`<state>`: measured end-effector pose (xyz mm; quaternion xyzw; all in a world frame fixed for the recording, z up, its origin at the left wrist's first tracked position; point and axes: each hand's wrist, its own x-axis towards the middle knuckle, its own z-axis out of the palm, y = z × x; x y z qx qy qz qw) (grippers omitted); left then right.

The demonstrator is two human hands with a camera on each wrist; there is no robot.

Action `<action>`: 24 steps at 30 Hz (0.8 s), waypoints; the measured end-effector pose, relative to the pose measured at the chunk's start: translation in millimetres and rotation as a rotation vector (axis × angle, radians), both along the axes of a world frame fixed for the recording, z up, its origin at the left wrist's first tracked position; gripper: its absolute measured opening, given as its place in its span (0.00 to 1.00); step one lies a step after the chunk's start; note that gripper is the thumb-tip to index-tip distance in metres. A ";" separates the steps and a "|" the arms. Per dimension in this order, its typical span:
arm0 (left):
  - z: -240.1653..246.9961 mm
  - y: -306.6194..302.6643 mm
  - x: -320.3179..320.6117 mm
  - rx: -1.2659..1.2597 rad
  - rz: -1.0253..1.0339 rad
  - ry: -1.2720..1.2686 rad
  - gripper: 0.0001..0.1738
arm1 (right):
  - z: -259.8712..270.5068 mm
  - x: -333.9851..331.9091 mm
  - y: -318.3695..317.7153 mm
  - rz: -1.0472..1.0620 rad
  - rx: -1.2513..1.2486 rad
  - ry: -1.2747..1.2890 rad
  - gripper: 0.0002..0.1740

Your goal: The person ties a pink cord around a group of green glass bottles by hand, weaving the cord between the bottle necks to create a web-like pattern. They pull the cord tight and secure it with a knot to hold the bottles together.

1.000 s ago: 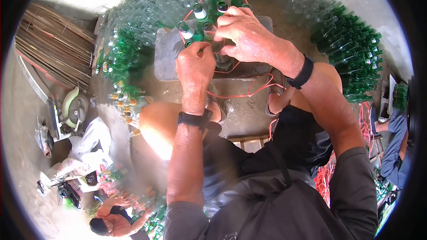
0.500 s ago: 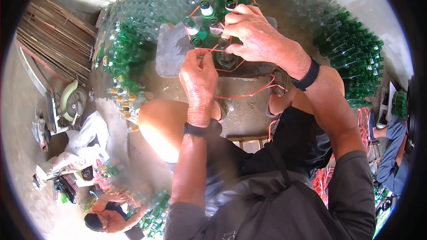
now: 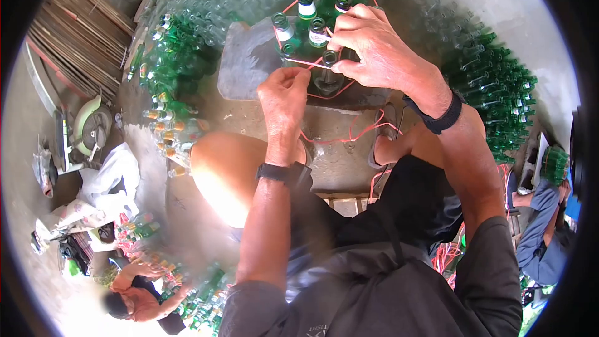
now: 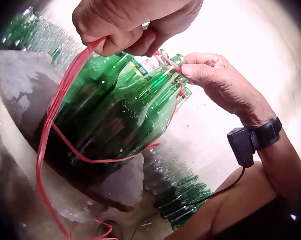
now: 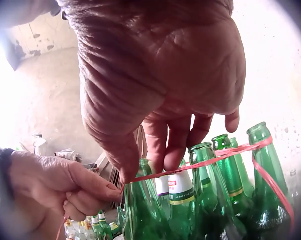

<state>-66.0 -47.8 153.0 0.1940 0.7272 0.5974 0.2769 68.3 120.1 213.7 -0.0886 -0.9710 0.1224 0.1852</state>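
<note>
A cluster of green glass bottles (image 3: 329,0) stands on a grey slab (image 3: 240,78). Pink plastic twine (image 3: 304,62) runs around their necks, and a second loop (image 4: 105,160) circles the bodies lower down. My left hand (image 3: 284,98), just on the near left side of the cluster, pinches the twine between thumb and curled fingers; loose strands hang below it. My right hand (image 3: 382,50) arches over the right side of the bottles. Its thumb and fingers pinch the twine at a near bottle's neck (image 5: 143,187). Between the hands the twine is stretched straight.
Many clear bottles (image 3: 218,15) and green bottles (image 3: 499,87) stand in a wide arc around the slab. Twine (image 3: 349,134) trails over the floor near my feet. A stack of rods (image 3: 81,31) lies far left. Another person (image 3: 140,296) sits among bottles at lower left.
My left hand has drawn away from the cluster, leftward and toward me, so a straight length of twine now shows between the hands. The right hand stays at the bottle necks.
</note>
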 end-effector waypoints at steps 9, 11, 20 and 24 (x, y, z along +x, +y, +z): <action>-6.6 13.5 6.6 0.014 0.127 -0.035 0.16 | 1.7 -23.9 -1.8 0.166 -0.067 -0.079 0.09; -5.2 13.0 6.7 -0.012 0.135 -0.025 0.18 | 4.4 -28.1 -0.4 0.175 -0.041 -0.133 0.09; -17.5 17.5 7.4 0.001 0.149 -0.048 0.22 | 16.0 -41.1 -1.1 0.222 -0.113 -0.372 0.11; -20.8 19.0 9.2 0.023 0.162 -0.078 0.23 | 22.5 -48.0 1.7 0.258 -0.197 -0.461 0.12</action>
